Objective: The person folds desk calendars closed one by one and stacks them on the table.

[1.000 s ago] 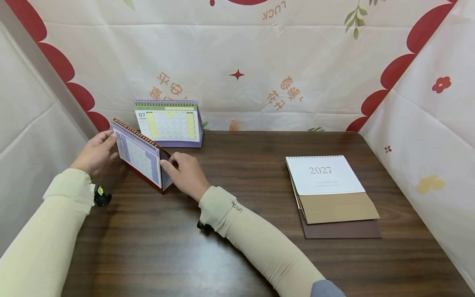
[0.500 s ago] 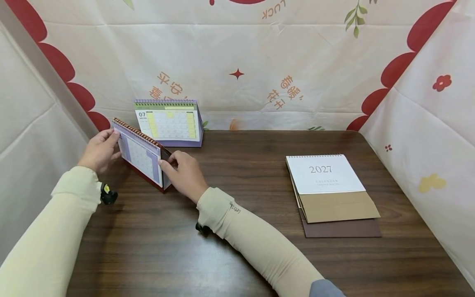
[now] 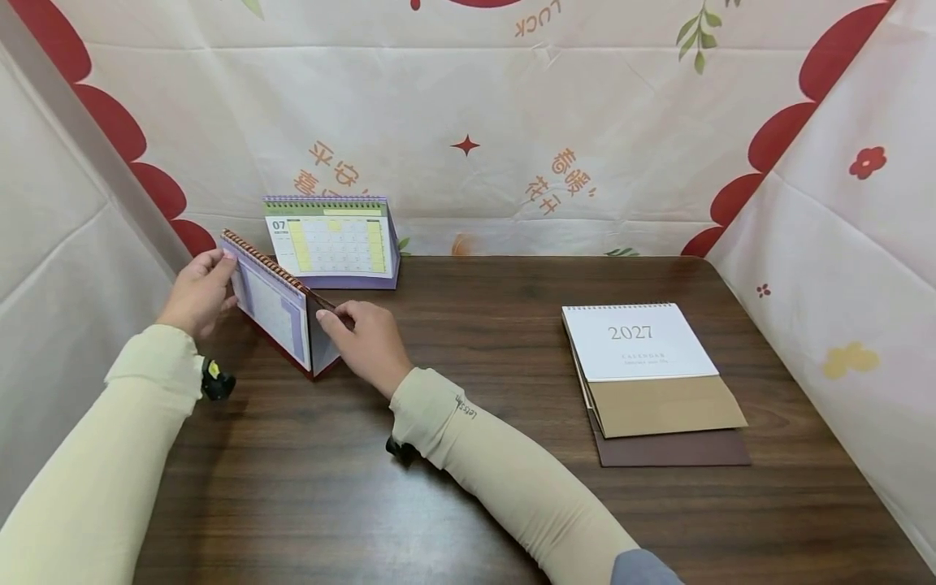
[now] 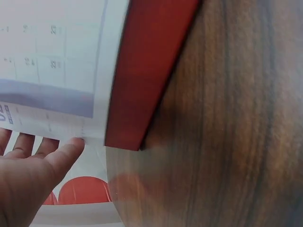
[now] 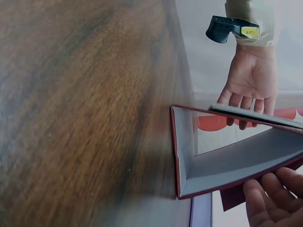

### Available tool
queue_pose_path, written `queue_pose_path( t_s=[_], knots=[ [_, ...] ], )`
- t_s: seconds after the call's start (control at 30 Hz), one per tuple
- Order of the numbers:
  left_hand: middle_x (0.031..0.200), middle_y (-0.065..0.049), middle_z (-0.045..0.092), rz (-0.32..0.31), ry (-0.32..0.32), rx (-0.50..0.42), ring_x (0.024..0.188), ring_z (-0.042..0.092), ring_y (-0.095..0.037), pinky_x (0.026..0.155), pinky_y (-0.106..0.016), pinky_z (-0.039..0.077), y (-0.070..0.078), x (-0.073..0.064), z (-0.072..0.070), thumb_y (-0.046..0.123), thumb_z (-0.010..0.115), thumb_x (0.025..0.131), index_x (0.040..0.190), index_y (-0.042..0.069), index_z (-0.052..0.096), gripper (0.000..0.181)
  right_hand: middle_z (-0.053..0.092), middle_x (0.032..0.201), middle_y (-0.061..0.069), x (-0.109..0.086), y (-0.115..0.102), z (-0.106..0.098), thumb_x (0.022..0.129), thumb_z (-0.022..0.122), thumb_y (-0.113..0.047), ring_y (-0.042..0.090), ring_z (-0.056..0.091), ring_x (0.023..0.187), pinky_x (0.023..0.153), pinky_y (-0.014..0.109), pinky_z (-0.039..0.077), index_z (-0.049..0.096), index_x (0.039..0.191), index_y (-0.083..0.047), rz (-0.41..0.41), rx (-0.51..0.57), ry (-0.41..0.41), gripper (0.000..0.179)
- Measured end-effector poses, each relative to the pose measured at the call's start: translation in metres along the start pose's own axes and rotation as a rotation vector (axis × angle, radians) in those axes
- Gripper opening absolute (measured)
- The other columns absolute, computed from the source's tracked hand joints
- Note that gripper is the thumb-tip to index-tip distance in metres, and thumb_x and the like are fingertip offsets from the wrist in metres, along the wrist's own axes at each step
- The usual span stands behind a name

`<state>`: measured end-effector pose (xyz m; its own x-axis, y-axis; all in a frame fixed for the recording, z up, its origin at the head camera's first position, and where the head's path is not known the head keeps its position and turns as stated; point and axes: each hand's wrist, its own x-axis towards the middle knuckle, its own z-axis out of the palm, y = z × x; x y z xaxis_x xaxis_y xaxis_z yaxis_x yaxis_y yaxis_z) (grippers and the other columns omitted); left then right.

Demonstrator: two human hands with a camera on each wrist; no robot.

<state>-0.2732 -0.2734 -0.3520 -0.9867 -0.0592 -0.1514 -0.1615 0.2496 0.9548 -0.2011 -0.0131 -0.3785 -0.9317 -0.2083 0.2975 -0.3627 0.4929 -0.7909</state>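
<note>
A spiral-bound desk calendar (image 3: pixel 272 315) with a purple-and-white page and a red stand (image 4: pixel 144 71) stands at an angle on the table's left side. My left hand (image 3: pixel 193 294) pinches its left edge, thumb (image 4: pixel 71 150) on the page's edge and fingers behind. At the other end, my right hand (image 3: pixel 371 345) holds a dark cover sheet swung out behind the stand, thumb and fingers together. The right wrist view looks into the stand's grey inside (image 5: pixel 232 153). There a dark red flap (image 5: pixel 233 196) shows beside the right hand's fingers (image 5: pixel 258 201).
Behind it stands a purple-based calendar (image 3: pixel 336 244) with a green-and-yellow page marked 07. A white calendar (image 3: pixel 643 345) marked 2027, with tan and brown boards, is on the right of the wooden table (image 3: pixel 497 504). Printed cloth (image 3: pixel 585 97) hangs around the back and sides.
The left hand has shifted slightly right along the calendar's edge. The right thumb has come off the front page's edge, and the calendar's right end has moved slightly left.
</note>
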Motion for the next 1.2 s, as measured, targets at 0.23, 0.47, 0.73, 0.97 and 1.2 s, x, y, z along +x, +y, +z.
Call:
queue_pose_path(
  t_s=[0.23, 0.47, 0.73, 0.97, 1.2],
  knots=[
    [0.163, -0.019, 0.007, -0.004, -0.035, -0.022, 0.147, 0.013, -0.034, 0.114, -0.054, 0.020, 0.003, -0.001, 0.003, 0.054, 0.030, 0.103, 0.160, 0.011, 0.009, 0.075, 0.061, 0.067, -0.011, -0.002, -0.004, -0.001, 0.102, 0.054, -0.041, 0.003, 0.051, 0.062, 0.058, 0.018, 0.041, 0.078, 0.091, -0.015, -0.047, -0.016, -0.013, 0.038],
    [0.159, -0.019, 0.012, -0.018, -0.010, -0.076, 0.143, 0.018, -0.029, 0.114, -0.056, 0.019, -0.003, 0.001, 0.010, 0.057, 0.032, 0.100, 0.160, 0.014, 0.012, 0.077, 0.060, 0.062, -0.012, -0.001, -0.009, 0.001, 0.102, 0.051, -0.047, 0.003, 0.052, 0.060, 0.056, 0.019, 0.040, 0.076, 0.078, -0.016, -0.046, -0.084, 0.009, 0.046],
    [0.160, -0.015, 0.014, -0.026, -0.017, -0.120, 0.143, 0.016, -0.025, 0.114, -0.058, 0.018, -0.003, 0.002, 0.007, 0.058, 0.039, 0.097, 0.159, 0.018, 0.020, 0.076, 0.044, 0.047, -0.007, 0.002, -0.020, 0.000, 0.102, 0.044, -0.055, 0.011, 0.046, 0.052, 0.050, 0.026, 0.036, 0.054, 0.055, -0.018, 0.013, -0.123, -0.004, 0.060],
    [0.157, -0.011, 0.014, -0.038, -0.028, -0.157, 0.141, 0.016, -0.024, 0.113, -0.061, 0.018, -0.004, 0.005, 0.010, 0.057, 0.043, 0.097, 0.150, 0.020, 0.032, 0.065, 0.040, 0.045, -0.005, 0.002, -0.024, 0.012, 0.098, 0.037, -0.067, 0.012, 0.036, 0.043, 0.044, 0.027, 0.031, 0.047, 0.053, -0.014, 0.158, 0.012, 0.009, 0.070],
    [0.155, -0.012, 0.016, -0.031, -0.024, -0.165, 0.141, 0.017, -0.025, 0.112, -0.063, 0.018, -0.008, 0.005, 0.008, 0.057, 0.045, 0.095, 0.141, 0.023, 0.038, 0.058, 0.036, 0.046, -0.003, 0.010, -0.030, 0.011, 0.093, 0.034, -0.076, 0.013, 0.032, 0.044, 0.044, 0.028, 0.026, 0.043, 0.051, -0.014, 0.301, 0.050, -0.027, 0.075]
  ],
)
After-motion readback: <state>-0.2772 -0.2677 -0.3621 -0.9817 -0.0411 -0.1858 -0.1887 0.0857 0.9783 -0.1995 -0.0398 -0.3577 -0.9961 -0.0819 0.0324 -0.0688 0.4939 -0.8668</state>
